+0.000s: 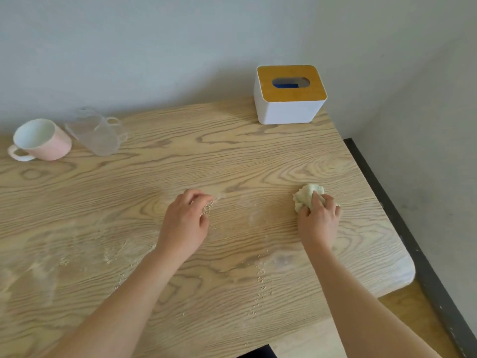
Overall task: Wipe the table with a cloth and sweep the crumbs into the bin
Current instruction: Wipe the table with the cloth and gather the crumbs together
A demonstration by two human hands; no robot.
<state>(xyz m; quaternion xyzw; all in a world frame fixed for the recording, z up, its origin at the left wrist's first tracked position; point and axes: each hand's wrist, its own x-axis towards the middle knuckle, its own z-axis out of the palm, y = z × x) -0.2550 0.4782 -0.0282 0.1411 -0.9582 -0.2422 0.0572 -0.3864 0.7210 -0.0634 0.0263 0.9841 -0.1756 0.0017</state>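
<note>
My right hand grips a crumpled pale green cloth pressed on the wooden table, toward its right side. My left hand rests at the table's middle with fingers curled beside a small heap of crumbs. More crumbs lie scattered in thin lines nearer the front edge and to the left. No bin is in view.
A pink mug and a clear glass jug stand at the back left. A white tissue box with a wooden lid sits at the back right by the wall. The table's rounded right corner borders a dark skirting strip.
</note>
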